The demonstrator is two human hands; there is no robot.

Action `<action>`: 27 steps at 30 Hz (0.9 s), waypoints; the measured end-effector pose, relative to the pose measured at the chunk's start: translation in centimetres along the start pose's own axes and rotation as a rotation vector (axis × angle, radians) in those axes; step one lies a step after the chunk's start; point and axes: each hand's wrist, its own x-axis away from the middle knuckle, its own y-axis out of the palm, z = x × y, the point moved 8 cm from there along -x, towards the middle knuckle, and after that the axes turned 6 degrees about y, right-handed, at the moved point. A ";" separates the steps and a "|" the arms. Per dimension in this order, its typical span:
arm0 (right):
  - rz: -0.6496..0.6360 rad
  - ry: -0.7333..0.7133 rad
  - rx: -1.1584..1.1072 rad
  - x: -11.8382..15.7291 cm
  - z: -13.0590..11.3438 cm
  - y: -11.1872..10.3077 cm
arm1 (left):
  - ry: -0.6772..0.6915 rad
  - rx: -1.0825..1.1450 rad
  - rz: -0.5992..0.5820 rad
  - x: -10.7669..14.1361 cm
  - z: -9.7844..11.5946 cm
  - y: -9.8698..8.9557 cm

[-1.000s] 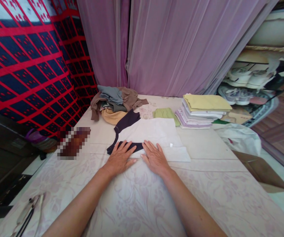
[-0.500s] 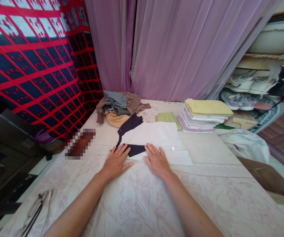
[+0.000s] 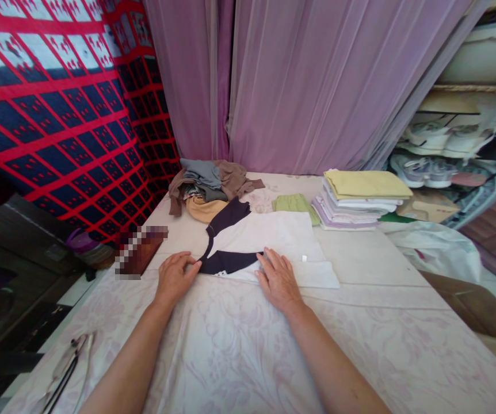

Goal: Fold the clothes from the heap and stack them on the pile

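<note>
A white shirt (image 3: pixel 274 233) with dark sleeves and a dark neckband lies spread on the bed, its near side folded inward. At the neckband end, my left hand (image 3: pixel 177 278) is closed, thumb and forefinger pinching the shirt's dark edge. My right hand (image 3: pixel 279 280) rests flat on the near edge of the shirt, fingers stretched out over the end of the folded dark sleeve. Light green folded cloth (image 3: pixel 294 206) lies just beyond the shirt.
Rumpled clothes (image 3: pixel 213 187) are heaped at the back left. A stack of folded cloths (image 3: pixel 362 198) stands at the back right. Near the left edge of the bed (image 3: pixel 231 351) lie cords (image 3: pixel 64 371). Shoes (image 3: pixel 429 169) sit on a rack at the right.
My left hand has shifted left from the folded sleeve to the neckband, and its fingers have closed from flat into a pinch. My right hand has barely moved.
</note>
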 end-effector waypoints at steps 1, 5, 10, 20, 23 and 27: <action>0.007 -0.011 -0.008 0.0 0.0 -0.1 | -0.005 0.004 -0.005 0.0 0.1 0.1; 0.032 -0.102 -0.056 0.1 -0.9 -0.7 | -0.026 0.005 -0.008 -0.1 -0.2 0.5; 0.029 -0.151 -0.090 0.6 -1.5 -0.7 | -0.024 0.051 0.001 -0.1 -0.6 0.8; -0.079 -0.137 -0.089 -7.5 -4.8 -1.5 | -0.025 -0.010 -0.013 -0.1 -0.9 1.6; -0.152 -0.160 -0.019 -12.2 -8.0 -0.5 | -0.008 -0.017 0.011 0.1 -0.8 1.7; -0.305 -0.184 0.120 -16.7 -11.3 2.6 | 0.091 -0.005 0.000 0.4 0.5 1.6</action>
